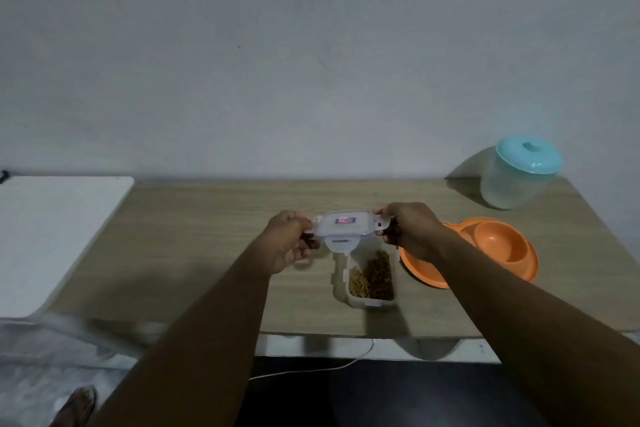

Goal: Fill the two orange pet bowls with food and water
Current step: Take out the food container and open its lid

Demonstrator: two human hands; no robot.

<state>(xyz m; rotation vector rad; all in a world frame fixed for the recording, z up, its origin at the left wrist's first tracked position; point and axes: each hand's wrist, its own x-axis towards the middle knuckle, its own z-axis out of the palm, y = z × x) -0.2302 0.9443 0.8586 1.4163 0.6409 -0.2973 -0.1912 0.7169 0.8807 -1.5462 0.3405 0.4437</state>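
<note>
- Step in hand, as judged: opening the food supply. The lid (341, 225) is off the food box (371, 279) and held above the tabletop (194, 218), just behind the box.
- Left hand (290, 242): grip closed on the lid's left clip.
- Right hand (408, 230): grip closed on the lid's right clip; this hand and its forearm hide part of the bowls.
- Food box: clear, open, resting on the tabletop near the front edge, partly filled with brown kibble (372, 277).
- Orange bowls (498, 246): a joined pair in one dish, on the tabletop just right of the box. The visible well looks empty; the other is mostly hidden.
- Jar (519, 177): translucent, teal-lidded, at the far right corner, well apart from the bowls. Whether it holds water cannot be told.
- Next move, as judged: set the lid down on bare tabletop, then lift the box and tip kibble into one well. Water remains to be done.
</note>
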